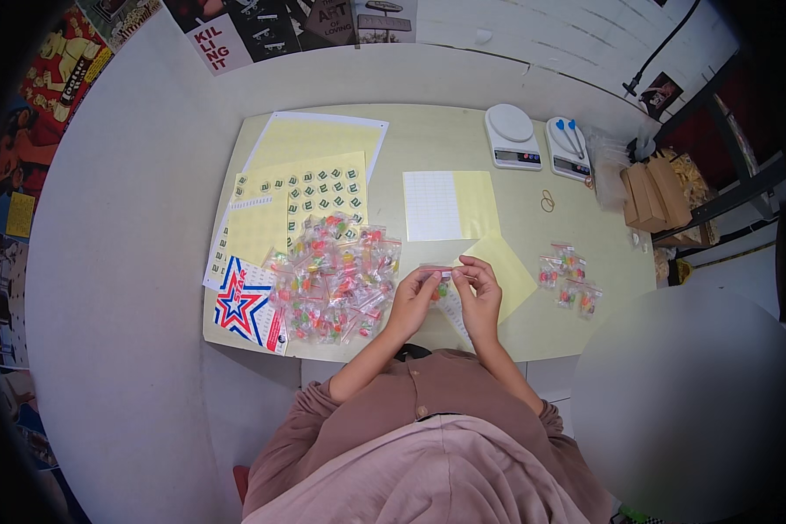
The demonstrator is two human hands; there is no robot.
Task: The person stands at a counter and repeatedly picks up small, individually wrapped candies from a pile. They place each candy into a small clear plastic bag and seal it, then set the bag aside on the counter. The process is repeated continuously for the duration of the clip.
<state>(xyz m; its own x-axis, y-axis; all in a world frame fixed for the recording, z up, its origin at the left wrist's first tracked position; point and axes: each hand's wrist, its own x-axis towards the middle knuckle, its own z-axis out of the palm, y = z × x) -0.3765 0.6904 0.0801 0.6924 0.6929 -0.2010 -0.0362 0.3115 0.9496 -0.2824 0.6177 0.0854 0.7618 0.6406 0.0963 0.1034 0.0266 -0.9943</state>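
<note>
Between both hands is a small clear zip bag of colourful candies (440,288), with a red strip along its top and a small white label there. My left hand (414,296) pinches the bag's upper left part. The fingers of my right hand (479,288) are at its upper right, by the label. Under the right hand lie a yellow backing sheet (507,278) and a strip of white labels (457,318). A large heap of similar candy bags (340,281) is left of my left hand. Several more candy bags (570,275) lie apart on the right.
Sticker sheets (331,177) spread over the table's left, with a star-printed label pack (245,304) in front. A partly used label sheet (449,206) lies mid-table. Two white digital scales (512,134) (566,157), rubber bands (547,201) and cardboard boxes (655,196) are to the right.
</note>
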